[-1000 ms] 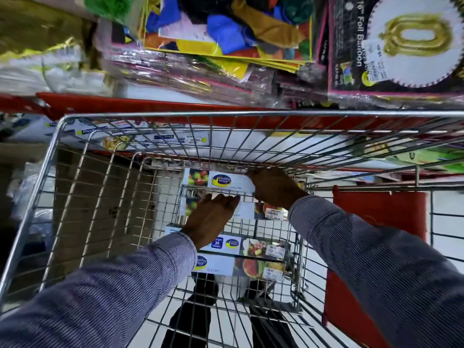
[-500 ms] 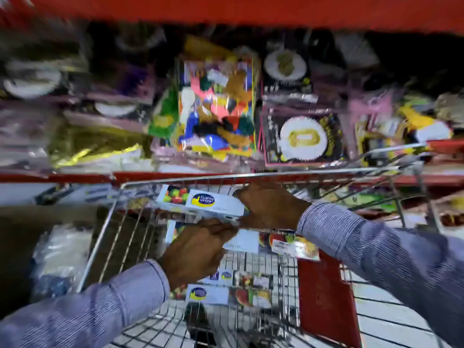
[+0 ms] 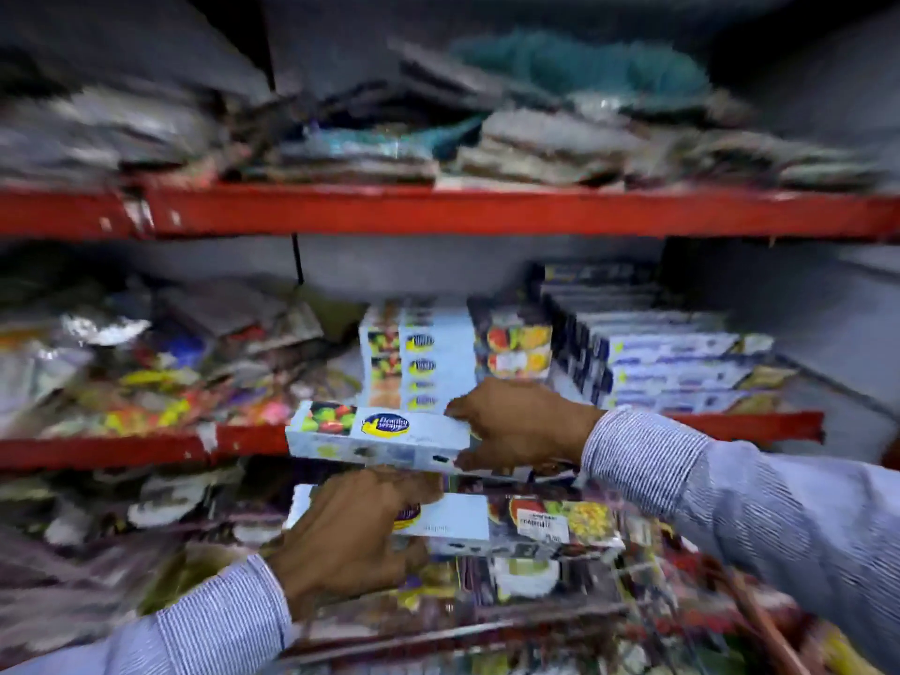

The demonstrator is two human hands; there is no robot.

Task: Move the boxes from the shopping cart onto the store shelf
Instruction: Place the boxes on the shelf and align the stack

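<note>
My right hand [image 3: 521,423] grips the right end of a long white box [image 3: 377,433] with fruit pictures and a blue-and-yellow logo, held level in front of the red middle shelf edge [image 3: 745,426]. Lower down, my left hand [image 3: 350,533] clasps a second box of the same kind [image 3: 511,526], covering its left half. A stack of matching boxes [image 3: 419,358] stands on the middle shelf just behind the upper box. The cart's wire rim [image 3: 647,567] shows blurred at the lower right.
Flat blue-white boxes [image 3: 672,362] are stacked on the shelf right of the matching stack. Bagged party goods [image 3: 146,377] crowd the shelf's left side. A red upper shelf [image 3: 462,211] carries blurred packets. Bare shelf floor lies at the far right.
Both hands have lifted the two boxes up out of the cart toward the middle shelf. The view has swung upward from the cart to the shelves.
</note>
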